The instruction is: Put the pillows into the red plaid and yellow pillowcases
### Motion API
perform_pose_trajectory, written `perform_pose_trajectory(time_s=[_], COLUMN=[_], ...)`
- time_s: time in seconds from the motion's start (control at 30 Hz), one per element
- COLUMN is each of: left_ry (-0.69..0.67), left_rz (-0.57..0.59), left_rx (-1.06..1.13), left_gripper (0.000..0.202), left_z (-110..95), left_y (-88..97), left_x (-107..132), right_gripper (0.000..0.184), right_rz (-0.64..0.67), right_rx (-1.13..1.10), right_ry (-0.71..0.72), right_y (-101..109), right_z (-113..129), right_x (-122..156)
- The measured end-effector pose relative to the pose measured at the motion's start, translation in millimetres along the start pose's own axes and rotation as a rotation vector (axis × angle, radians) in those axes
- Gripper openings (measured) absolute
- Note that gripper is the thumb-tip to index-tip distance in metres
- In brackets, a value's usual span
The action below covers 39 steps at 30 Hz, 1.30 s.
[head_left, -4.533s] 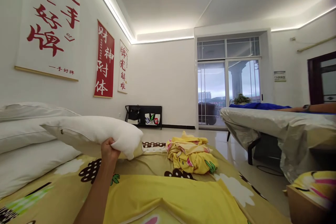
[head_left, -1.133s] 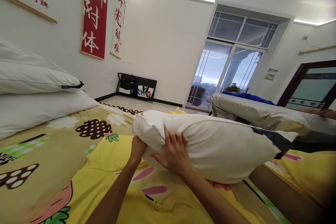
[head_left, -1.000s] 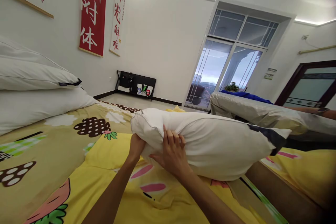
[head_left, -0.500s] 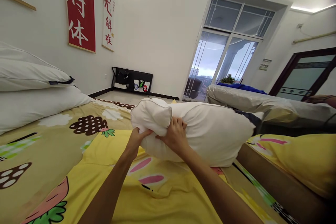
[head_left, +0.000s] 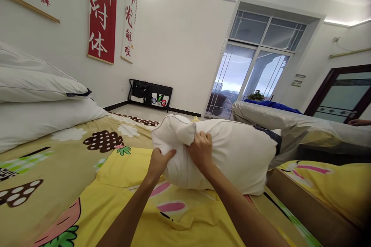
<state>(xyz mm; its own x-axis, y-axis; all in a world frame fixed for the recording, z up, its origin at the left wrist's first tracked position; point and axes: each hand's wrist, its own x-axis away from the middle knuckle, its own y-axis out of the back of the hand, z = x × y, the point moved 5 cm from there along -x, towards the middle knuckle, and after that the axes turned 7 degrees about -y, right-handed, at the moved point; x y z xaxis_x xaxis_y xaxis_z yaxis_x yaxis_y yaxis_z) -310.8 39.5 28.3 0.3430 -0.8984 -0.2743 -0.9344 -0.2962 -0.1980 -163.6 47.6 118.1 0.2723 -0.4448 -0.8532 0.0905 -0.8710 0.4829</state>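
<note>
A plump white pillow (head_left: pixel 234 150) lies across the bed in front of me, its near-left end bunched and folded. My left hand (head_left: pixel 159 162) grips the lower left edge of that end, thumb on top. Closed around the folded corner is my right hand (head_left: pixel 201 148), knuckles up. Beneath the pillow spreads a yellow cover (head_left: pixel 185 224) with a pink-eared cartoon print. Part of the cover is hidden by the pillow and my forearms.
White pillows (head_left: pixel 43 119) are stacked at the left on a patterned sheet (head_left: pixel 66 166). Another yellow cover (head_left: pixel 333 181) lies to the right. Behind it stands a plastic-wrapped mattress (head_left: pixel 290 119). A low black rack (head_left: pixel 150 94) is by the wall. Part of another person's hand (head_left: pixel 359 122) shows at far right.
The view has shifted up and left, so everything sits lower and further right. The pillow's end is bunched slightly differently, and both hands keep hold of it.
</note>
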Motion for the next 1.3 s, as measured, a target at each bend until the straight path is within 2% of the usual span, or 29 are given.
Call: perform_pose_trajectory(time_s=[0.13, 0.27, 0.4, 0.53, 0.67, 0.8, 0.87, 0.97, 1.1, 1.2, 1.3], left_ry=[0.014, 0.032, 0.135, 0.152, 0.111, 0.104, 0.098, 0.083, 0.040, -0.074, -0.182], left_rz=[-0.017, 0.040, -0.012, -0.101, -0.133, -0.166, -0.168, -0.172, -0.146, -0.045, 0.111], left_rx=[0.092, 0.263, 0.479, 0.489, 0.403, 0.324, 0.295, 0.243, 0.131, -0.026, -0.144], left_gripper=[0.041, 0.047, 0.051, 0.046, 0.044, 0.041, 0.039, 0.032, 0.027, 0.034, 0.041], left_z=[-2, -8, -7, 2, 13, 19, 16, 6, -9, -24, -41], left_y=[-0.9, -9.7, -15.5, -13.2, -8.7, -4.8, -4.4, -4.4, -6.3, -11.9, -18.6], left_x=[3, 9, 14, 11, 4, 2, 5, 11, 20, 30, 48], right_gripper=[0.015, 0.017, 0.017, 0.009, 0.038, 0.074, 0.079, 0.066, 0.034, 0.012, 0.011], right_rz=[-0.001, -0.004, 0.008, 0.023, 0.091, 0.140, 0.136, 0.108, -0.031, -0.188, -0.311], right_rx=[0.002, -0.019, -0.055, -0.148, -0.366, -0.298, -0.238, -0.191, -0.181, -0.137, -0.173], right_ry=[0.010, 0.023, 0.050, 0.054, 0.087, 0.153, 0.159, 0.124, 0.053, 0.007, 0.003], right_y=[-19, -31, -36, -27, -12, -6, -6, -6, -4, 3, 19], right_z=[-11, -7, 5, 11, 16, 28, 35, 43, 46, 40, 28], right_x=[-14, -16, -3, 20, 45, 63, 68, 72, 77, 82, 85])
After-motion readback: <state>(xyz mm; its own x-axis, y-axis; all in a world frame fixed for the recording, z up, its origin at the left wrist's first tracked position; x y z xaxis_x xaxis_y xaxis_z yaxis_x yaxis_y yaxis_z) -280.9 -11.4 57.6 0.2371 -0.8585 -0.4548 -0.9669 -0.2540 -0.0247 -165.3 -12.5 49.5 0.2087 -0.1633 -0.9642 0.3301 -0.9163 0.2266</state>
